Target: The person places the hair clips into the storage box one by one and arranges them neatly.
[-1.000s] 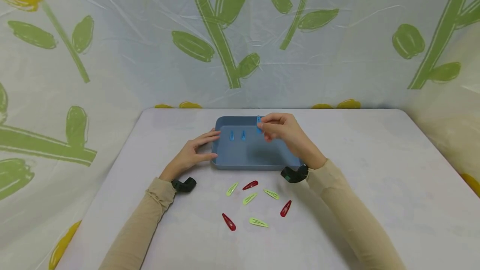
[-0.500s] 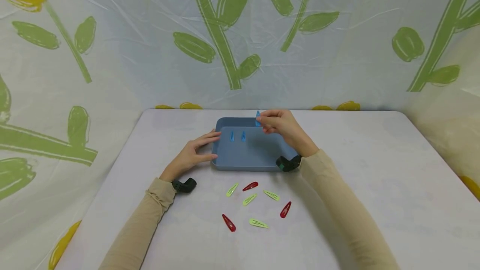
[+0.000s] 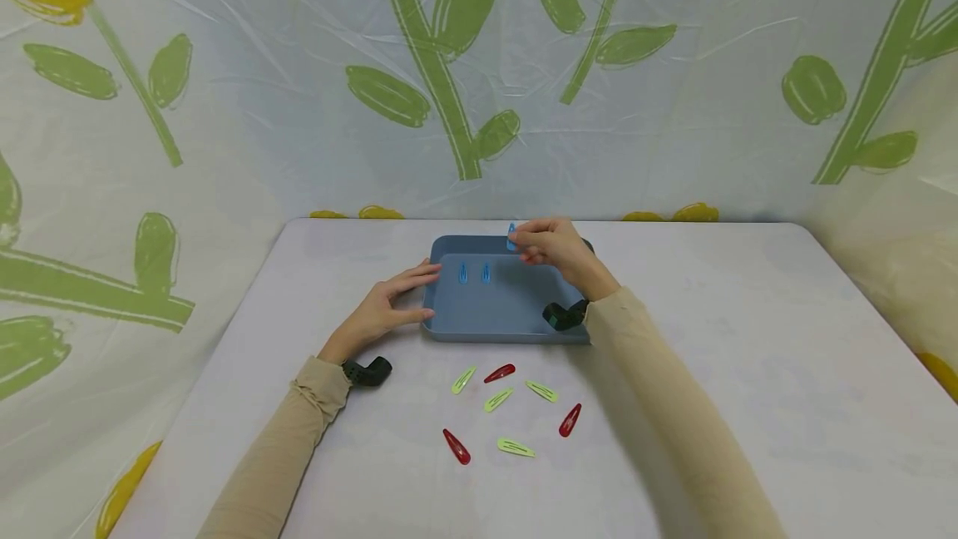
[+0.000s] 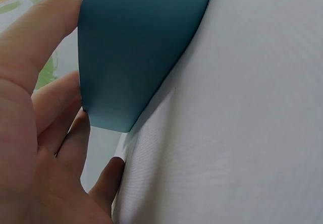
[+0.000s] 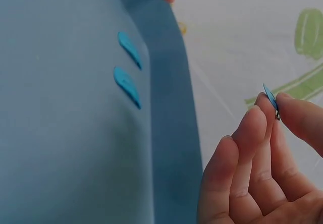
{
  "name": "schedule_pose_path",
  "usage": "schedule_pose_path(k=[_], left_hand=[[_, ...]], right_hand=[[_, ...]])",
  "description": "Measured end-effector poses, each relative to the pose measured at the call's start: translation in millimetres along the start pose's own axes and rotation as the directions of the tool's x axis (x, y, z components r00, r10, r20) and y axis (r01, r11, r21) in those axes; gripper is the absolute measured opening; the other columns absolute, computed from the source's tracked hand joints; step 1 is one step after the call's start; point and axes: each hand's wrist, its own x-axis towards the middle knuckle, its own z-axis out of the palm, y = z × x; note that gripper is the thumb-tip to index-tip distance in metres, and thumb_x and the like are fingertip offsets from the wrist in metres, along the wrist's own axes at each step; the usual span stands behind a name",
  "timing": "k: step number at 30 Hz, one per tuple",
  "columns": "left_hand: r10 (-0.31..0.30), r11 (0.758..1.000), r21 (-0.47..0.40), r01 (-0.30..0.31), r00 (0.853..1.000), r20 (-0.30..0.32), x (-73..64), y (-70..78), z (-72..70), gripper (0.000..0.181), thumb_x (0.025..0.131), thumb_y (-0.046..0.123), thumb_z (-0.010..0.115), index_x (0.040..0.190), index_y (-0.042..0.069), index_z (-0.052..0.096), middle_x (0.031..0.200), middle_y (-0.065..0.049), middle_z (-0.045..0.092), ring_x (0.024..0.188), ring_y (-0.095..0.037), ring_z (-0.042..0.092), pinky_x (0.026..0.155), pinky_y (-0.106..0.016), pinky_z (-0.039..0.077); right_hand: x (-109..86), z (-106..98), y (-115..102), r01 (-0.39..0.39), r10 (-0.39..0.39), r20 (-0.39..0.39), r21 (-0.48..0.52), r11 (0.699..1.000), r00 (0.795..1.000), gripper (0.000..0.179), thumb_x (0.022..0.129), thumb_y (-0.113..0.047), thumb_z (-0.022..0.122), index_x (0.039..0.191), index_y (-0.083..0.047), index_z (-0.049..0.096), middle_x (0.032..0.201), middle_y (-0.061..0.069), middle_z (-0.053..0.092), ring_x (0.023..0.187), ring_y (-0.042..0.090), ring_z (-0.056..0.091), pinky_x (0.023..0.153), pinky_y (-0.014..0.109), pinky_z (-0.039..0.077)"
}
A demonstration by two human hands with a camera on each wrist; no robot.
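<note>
In the head view my right hand (image 3: 554,249) pinches a blue snap hair clip (image 3: 512,237) between thumb and fingertips, above the far side of a blue-grey tray (image 3: 479,310). The right wrist view shows that hair clip (image 5: 271,99) nearly edge-on, raised off the tray. Two more blue hair clips (image 3: 463,273) (image 3: 486,273) lie side by side inside the tray, toward its far left. My left hand (image 3: 385,304) rests against the tray's left rim, fingers extended and thumb apart. Close up, the left wrist view has those fingers touching the tray's outer wall (image 4: 136,47).
On the white table in front of the tray lie loose hair clips: red ones (image 3: 456,447) and several yellow-green ones (image 3: 516,447). A flower-patterned sheet (image 3: 299,106) hangs behind the table. Dark cameras (image 3: 367,372) sit on both wrists.
My right hand has drifted toward the far rim and slightly left, carrying the blue hair clip. The left hand stays on the rim, and the clips in the tray have not moved.
</note>
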Motion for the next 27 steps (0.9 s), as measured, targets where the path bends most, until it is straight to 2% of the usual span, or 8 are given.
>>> schedule_pose_path(k=[4, 7, 11, 15, 20, 24, 27], left_hand=[[0.005, 1.000, -0.003, -0.005, 1.000, -0.001, 0.1, -0.8, -0.3, 0.059, 0.086, -0.003, 0.075, 0.139, -0.013, 0.049, 0.151, -0.027, 0.038, 0.148, -0.042, 0.017, 0.120, -0.037, 0.020], [0.003, 1.000, -0.007, -0.003, 1.000, -0.001, 0.1, -1.0, -0.4, 0.059, 0.086, -0.003, 0.074, 0.139, -0.013, 0.049, 0.151, -0.027, 0.038, 0.148, -0.041, 0.017, 0.120, -0.037, 0.020], [-0.002, 1.000, -0.003, 0.002, 1.000, -0.001, -0.1, -0.4, 0.0, 0.059, 0.086, -0.003, 0.074, 0.139, -0.013, 0.049, 0.152, -0.027, 0.038, 0.148, -0.041, 0.017, 0.121, -0.040, 0.019], [-0.021, 1.000, -0.005, 0.021, 1.000, 0.002, -0.2, 1.3, 0.2, 0.059, 0.087, -0.002, 0.074, 0.140, -0.011, 0.049, 0.153, -0.026, 0.037, 0.149, -0.040, 0.016, 0.120, -0.045, 0.018], [-0.028, 1.000, -0.012, 0.028, 1.000, 0.003, -0.1, 0.6, 0.2, 0.060, 0.087, -0.002, 0.074, 0.140, -0.011, 0.048, 0.153, -0.025, 0.037, 0.149, -0.039, 0.016, 0.121, -0.042, 0.018], [0.000, 1.000, -0.011, 0.000, 1.000, 0.000, 0.0, -10.7, 1.1, 0.061, 0.086, -0.006, 0.073, 0.140, -0.012, 0.047, 0.154, -0.025, 0.036, 0.149, -0.038, 0.016, 0.121, -0.039, 0.018], [0.008, 1.000, -0.007, -0.008, 1.000, -0.003, -0.2, -22.1, 1.0, 0.062, 0.086, -0.006, 0.073, 0.142, -0.010, 0.048, 0.155, -0.020, 0.037, 0.150, -0.033, 0.016, 0.121, -0.036, 0.019]], right_hand=[[7.1, 0, 8, -0.017, 0.017, 0.001, -0.027, 0.999, 1.000, 0.026, 0.095, -0.014, 0.069, 0.112, 0.006, 0.068, 0.088, 0.007, 0.069, 0.068, 0.016, 0.065, 0.085, 0.041, 0.058], [11.0, 1, 13, -0.034, 0.034, 0.001, -0.045, 0.998, 0.999, 0.029, 0.094, -0.016, 0.070, 0.113, 0.007, 0.068, 0.096, 0.015, 0.069, 0.069, 0.017, 0.065, 0.087, 0.044, 0.057], [13.6, 3, 19, -0.062, 0.062, 0.000, -0.048, 0.997, 0.998, 0.030, 0.093, -0.015, 0.070, 0.114, 0.007, 0.068, 0.099, 0.020, 0.069, 0.069, 0.016, 0.065, 0.084, 0.042, 0.058], [13.9, 3, 22, -0.081, 0.081, -0.003, -0.050, 0.995, 0.997, 0.028, 0.094, -0.013, 0.070, 0.112, 0.009, 0.068, 0.092, 0.016, 0.070, 0.065, 0.014, 0.064, 0.075, 0.035, 0.059], [15.5, 1, 28, -0.119, 0.118, -0.016, -0.089, 0.989, 0.993, 0.026, 0.093, -0.012, 0.070, 0.109, 0.008, 0.070, 0.084, 0.009, 0.071, 0.059, 0.011, 0.061, 0.068, 0.029, 0.057], [18.4, -1, 32, -0.158, 0.157, -0.022, -0.119, 0.980, 0.987, 0.026, 0.093, -0.012, 0.069, 0.111, 0.008, 0.070, 0.081, 0.003, 0.072, 0.057, 0.010, 0.060, 0.067, 0.027, 0.056], [20.0, -1, 35, -0.167, 0.165, -0.024, -0.142, 0.976, 0.986, 0.027, 0.092, -0.012, 0.070, 0.111, 0.008, 0.070, 0.078, 0.002, 0.071, 0.057, 0.010, 0.060, 0.065, 0.027, 0.055]])
